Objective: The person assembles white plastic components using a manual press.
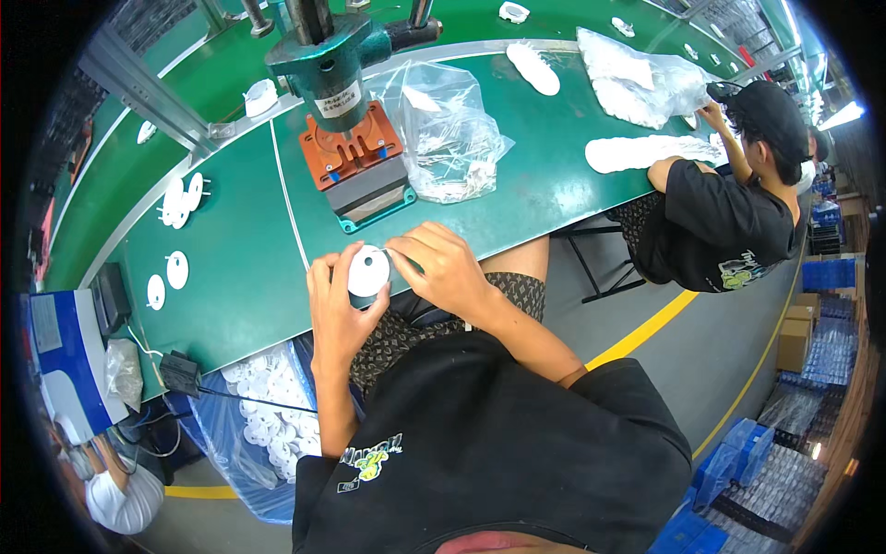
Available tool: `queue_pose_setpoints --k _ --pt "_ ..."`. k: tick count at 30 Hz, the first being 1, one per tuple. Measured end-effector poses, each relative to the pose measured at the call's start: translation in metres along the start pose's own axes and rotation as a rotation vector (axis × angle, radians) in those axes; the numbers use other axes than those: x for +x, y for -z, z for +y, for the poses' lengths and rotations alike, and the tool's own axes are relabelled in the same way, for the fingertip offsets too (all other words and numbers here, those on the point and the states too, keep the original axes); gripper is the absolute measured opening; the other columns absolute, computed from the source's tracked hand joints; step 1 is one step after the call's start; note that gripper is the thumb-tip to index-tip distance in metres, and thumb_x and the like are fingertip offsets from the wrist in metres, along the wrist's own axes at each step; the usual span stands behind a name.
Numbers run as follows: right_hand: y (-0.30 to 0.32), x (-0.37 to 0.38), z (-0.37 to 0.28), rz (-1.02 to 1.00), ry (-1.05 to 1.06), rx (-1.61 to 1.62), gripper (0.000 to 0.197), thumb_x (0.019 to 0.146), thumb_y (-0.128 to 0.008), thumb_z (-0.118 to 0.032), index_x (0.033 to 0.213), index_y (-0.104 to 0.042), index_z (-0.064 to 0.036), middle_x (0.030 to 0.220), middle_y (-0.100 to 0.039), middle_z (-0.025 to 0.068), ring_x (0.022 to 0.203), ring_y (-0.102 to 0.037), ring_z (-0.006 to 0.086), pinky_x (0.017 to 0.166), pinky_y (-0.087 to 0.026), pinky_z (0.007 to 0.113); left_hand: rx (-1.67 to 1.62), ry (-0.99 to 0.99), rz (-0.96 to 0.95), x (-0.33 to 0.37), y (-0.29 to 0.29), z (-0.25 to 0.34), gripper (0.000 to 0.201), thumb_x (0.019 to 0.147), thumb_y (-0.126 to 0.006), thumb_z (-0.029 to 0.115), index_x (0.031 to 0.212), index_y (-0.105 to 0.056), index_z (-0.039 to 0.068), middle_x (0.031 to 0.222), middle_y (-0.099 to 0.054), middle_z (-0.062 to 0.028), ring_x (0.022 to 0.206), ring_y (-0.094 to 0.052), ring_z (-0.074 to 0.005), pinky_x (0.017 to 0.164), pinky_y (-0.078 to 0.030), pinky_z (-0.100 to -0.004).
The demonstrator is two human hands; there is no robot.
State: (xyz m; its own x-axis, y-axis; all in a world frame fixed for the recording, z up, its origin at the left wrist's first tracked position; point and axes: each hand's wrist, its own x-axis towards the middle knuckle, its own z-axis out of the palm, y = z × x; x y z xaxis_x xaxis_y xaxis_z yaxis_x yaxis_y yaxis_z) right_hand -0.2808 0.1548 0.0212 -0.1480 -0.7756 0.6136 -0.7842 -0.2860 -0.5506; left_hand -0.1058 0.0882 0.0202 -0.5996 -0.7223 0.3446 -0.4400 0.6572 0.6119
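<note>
My left hand (334, 309) grips a white round disc (369, 273) by its edge, just in front of the table's near edge. The disc has a small dark hole near its top. My right hand (441, 268) is closed in a pinch at the disc's right rim; whatever lies between its fingertips is too small to make out. Beyond my hands stands a green press (337, 83) with an orange block (351, 148) over a dark base. Right of the press lies a clear plastic bag (448, 148) of thin white parts.
White discs with pins (177, 270) lie at the table's left. Below, a blue-lined bin (217, 462) holds many white discs. A cable runs from a black box (180, 372). At right a co-worker (729, 198) sits by white parts (646, 152) and another bag (637, 83).
</note>
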Motion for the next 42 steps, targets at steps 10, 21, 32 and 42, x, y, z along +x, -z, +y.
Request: queue_pose_setpoints --k 10,21,32,42 --pt "-0.001 0.002 0.0 -0.014 0.042 -0.047 0.015 0.078 -0.068 -0.004 0.092 -0.066 0.0011 0.08 -0.06 0.0112 0.076 -0.059 0.0293 0.071 -0.048 0.04 0.0 -0.003 -0.005 -0.001 0.0 -0.001 0.065 0.068 -0.082 0.013 0.129 -0.058 0.008 0.106 -0.05 -0.015 0.101 -0.051 -0.0344 0.09 -0.045 -0.0446" --pt "0.007 0.016 -0.02 -0.27 0.145 -0.314 0.025 0.07 -0.067 -0.008 0.093 -0.067 0.0015 0.083 -0.062 0.0099 0.082 -0.06 0.0255 0.076 -0.047 0.037 -0.018 0.038 -0.047 0.0 0.003 0.002 0.068 0.069 -0.082 0.01 0.131 -0.055 0.007 0.11 -0.051 -0.0159 0.106 -0.053 -0.0347 0.095 -0.044 -0.043" --pt "0.014 0.018 -0.002 -0.184 -0.34 0.224 0.035 0.089 -0.075 -0.024 0.118 -0.068 -0.0065 0.078 -0.071 0.0096 0.065 -0.067 0.0189 0.06 -0.053 0.033 0.093 -0.053 -0.115 0.025 0.047 -0.026 0.069 0.071 -0.075 0.01 0.137 -0.055 0.008 0.137 -0.047 -0.0196 0.126 -0.046 -0.0377 0.111 -0.036 -0.0449" --pt "0.0 -0.013 0.028 0.074 -0.496 0.351 0.012 0.089 -0.068 -0.007 0.101 -0.07 -0.0039 0.073 -0.067 0.0082 0.059 -0.062 0.014 0.056 -0.049 0.029 0.136 -0.019 0.129 0.023 0.012 0.003 0.026 0.09 -0.066 0.004 0.115 -0.069 0.004 0.125 -0.06 -0.015 0.124 -0.056 -0.0354 0.108 -0.042 -0.0459"
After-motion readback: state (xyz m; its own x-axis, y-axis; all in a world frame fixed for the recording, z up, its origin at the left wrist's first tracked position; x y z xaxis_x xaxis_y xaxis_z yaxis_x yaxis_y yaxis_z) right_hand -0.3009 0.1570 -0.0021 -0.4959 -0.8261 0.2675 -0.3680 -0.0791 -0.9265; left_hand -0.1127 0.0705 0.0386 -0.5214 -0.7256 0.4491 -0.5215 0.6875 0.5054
